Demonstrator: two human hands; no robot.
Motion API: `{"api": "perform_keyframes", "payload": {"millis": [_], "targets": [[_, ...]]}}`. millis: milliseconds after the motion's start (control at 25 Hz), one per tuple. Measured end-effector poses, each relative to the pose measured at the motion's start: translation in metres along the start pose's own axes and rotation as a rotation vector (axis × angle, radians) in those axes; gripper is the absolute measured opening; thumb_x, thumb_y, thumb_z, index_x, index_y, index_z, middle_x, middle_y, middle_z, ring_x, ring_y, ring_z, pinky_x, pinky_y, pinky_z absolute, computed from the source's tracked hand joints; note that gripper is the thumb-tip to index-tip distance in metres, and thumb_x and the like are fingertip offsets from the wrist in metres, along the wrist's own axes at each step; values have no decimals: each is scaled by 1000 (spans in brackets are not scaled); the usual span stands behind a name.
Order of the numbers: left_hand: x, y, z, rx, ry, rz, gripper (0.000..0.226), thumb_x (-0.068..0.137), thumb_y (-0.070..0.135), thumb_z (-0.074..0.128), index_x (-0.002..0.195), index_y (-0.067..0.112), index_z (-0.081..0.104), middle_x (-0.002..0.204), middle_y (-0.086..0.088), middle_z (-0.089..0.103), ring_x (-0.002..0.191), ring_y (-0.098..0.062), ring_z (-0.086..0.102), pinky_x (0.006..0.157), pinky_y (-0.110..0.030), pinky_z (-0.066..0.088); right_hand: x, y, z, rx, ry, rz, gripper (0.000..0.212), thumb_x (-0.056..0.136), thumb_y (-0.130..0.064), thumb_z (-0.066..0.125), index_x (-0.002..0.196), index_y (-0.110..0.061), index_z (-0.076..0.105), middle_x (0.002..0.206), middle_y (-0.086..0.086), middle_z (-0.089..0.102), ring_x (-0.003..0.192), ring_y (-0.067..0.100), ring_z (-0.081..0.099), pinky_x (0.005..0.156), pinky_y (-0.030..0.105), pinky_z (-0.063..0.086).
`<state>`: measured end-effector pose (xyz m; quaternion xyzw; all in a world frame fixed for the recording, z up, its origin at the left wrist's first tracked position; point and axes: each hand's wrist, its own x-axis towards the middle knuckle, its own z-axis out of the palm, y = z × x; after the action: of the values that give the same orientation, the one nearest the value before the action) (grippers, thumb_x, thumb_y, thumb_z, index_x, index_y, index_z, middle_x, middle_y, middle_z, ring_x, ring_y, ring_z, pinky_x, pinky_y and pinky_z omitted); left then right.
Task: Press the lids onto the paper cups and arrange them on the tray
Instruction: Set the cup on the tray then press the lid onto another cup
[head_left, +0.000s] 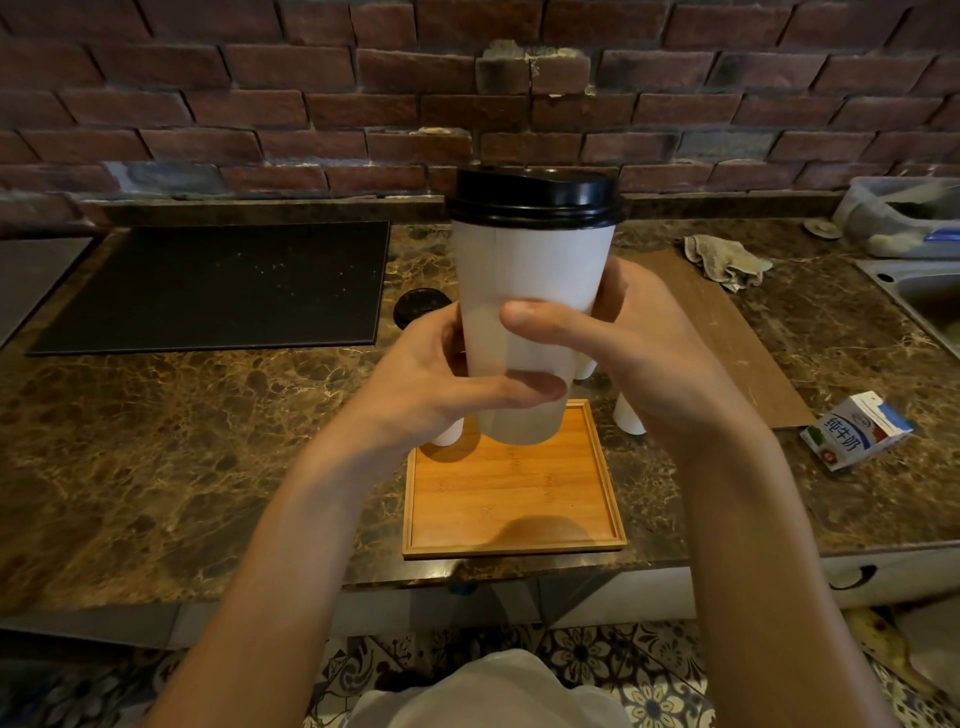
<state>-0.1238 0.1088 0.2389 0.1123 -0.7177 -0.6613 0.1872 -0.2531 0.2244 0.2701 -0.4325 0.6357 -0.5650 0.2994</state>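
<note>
White paper cup (530, 291) w/ black lid (535, 200) on is held upright, long axis vertical. Both hands grip it: left hand (431, 384) low, right hand (639, 353) mid-wall, thumb across the front. It hangs clear over the far edge of the wooden tray (514, 499) on the desk (156, 441). Bare tray lies below and nearer, so prob. down + slightly near.

Kitchen: marble counter (156, 441), sink (914, 296), brick wall (260, 78).
</note>
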Motion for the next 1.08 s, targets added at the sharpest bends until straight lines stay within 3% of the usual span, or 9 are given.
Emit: {"api": "perform_keyframes", "payload": {"millis": [160,480,640,760,960,1080], "targets": [[0,1,1,27,36,-6,55,61,25,85,111,27,60,98,13,71,97,-7,66,72,-14,52,0,-4,4,-21,26,4,58,70,-40,76,123,-22,59,106,-6,70,94,4,69,67,15,54],[1,0,9,55,155,-6,53,55,29,80,105,26,60,87,14,70,88,0,67,67,-10,51,-3,-2,18,-78,166,-2,71,63,-50,78,125,-25,52,107,-11,63,95,4,65,71,21,58],[3,-2,8,96,211,-9,42,67,11,81,95,30,57,89,10,67,82,2,67,63,-8,50,-3,3,28,-122,259,-24,65,69,-47,81,122,-28,48,104,-16,59,94,1,62,68,17,57],[2,-3,9,101,219,-7,40,68,8,80,92,30,58,88,10,67,82,0,68,62,-8,50,-2,4,31,-115,288,-23,63,68,-49,81,119,-29,49,103,-16,60,94,2,62,70,20,56],[1,3,7,72,176,38,41,63,22,80,94,34,57,81,25,69,82,10,64,59,-5,48,1,2,23,-73,256,-45,65,67,-48,82,121,-27,52,107,-12,63,97,5,64,74,25,60],[2,8,3,52,94,56,40,62,30,80,97,35,61,86,23,70,85,5,66,62,-7,49,2,1,19,14,209,-50,58,66,-46,77,118,-28,56,105,-9,66,96,6,67,71,22,59]]}}
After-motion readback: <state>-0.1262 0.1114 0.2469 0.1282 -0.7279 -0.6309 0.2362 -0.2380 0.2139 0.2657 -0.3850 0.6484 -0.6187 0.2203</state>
